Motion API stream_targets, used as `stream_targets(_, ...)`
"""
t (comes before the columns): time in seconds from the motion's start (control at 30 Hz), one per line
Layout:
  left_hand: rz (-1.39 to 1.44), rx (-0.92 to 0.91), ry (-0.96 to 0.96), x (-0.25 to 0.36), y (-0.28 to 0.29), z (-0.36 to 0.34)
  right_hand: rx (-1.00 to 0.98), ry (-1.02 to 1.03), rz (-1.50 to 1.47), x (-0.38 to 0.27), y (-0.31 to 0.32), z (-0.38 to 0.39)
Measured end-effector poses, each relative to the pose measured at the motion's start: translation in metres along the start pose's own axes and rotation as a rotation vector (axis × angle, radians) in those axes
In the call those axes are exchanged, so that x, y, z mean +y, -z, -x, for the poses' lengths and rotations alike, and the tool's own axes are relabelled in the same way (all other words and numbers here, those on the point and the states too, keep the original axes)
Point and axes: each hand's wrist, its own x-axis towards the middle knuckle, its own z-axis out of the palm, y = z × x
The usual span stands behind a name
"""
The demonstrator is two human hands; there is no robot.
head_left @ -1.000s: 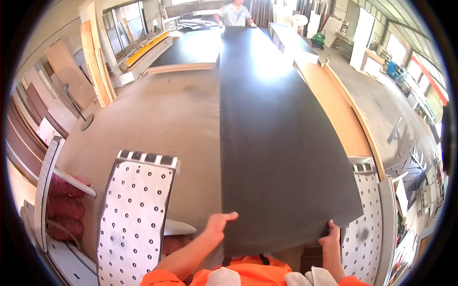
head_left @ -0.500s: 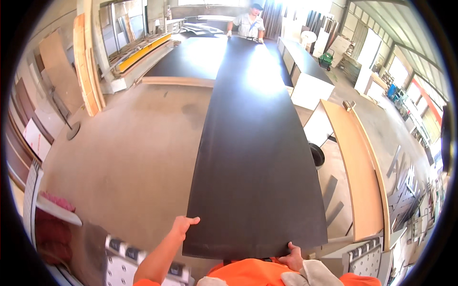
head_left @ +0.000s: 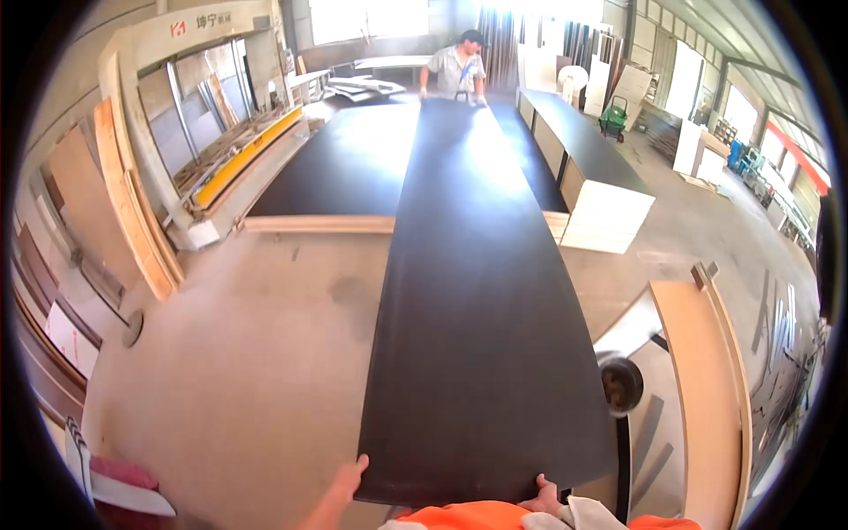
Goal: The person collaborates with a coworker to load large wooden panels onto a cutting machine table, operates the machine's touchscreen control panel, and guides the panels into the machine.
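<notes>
A long black panel (head_left: 477, 336) stretches away from me down the middle of the view. My left hand (head_left: 349, 477) grips its near left corner, thumb at the edge. My right hand (head_left: 543, 495) grips the near end toward the right, thumb up and fingers hidden under it. A co-worker (head_left: 450, 66) in a light grey shirt and dark cap stands at the far end with hands on it. The far part of the panel overlaps a wide, low stack (head_left: 322, 168) of black-topped sheets with pale wooden edges.
A taller stack (head_left: 609, 216) of boards is at right, with a narrow beige board (head_left: 702, 380) and black wheel (head_left: 623, 384) nearer. A machine frame with yellow beam (head_left: 247, 155) and leaning planks (head_left: 132, 199) are left. A green cart (head_left: 614, 119) stands behind.
I have moved forward with the panel, away from the dotted supports that were beside me. The stacks are nearer, and the co-worker at the far end appears lower in view.
</notes>
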Motion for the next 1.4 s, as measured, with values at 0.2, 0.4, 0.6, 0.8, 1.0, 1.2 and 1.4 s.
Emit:
stream_targets(0.2,-0.358,0.185,0.044,0.208,-0.076,-0.091,-0.158,-0.081,-0.189,-0.134,-0.113,-0.083)
stream_targets(0.4,-0.263,0.226,-0.124,0.335,-0.129,-0.231,0.009,0.282,-0.3,-0.261,-0.279,-0.126)
stream_targets(0.6,-0.46,0.334,-0.195,0.481,-0.171,-0.351,0.079,0.146,-0.296,-0.388,-0.472,-0.149)
stream_targets(0.8,-0.737,0.445,-0.154,0.614,-0.264,-0.455,0.129,0.127,-0.276,-0.541,-0.52,-0.261)
stream_targets(1.0,-0.804,0.426,-0.113,0.697,-0.364,-0.602,0.015,0.282,-0.422,-0.692,-0.582,-0.353)
stream_targets(1.2,-0.692,0.36,-0.25,0.741,-0.441,-0.762,0.0,0.225,-0.508,-0.835,-0.683,-0.401)
stream_targets(1.4,-0.71,0.368,-0.232,0.84,-0.522,-0.885,0.046,0.293,-0.573,-0.947,-0.746,-0.501)
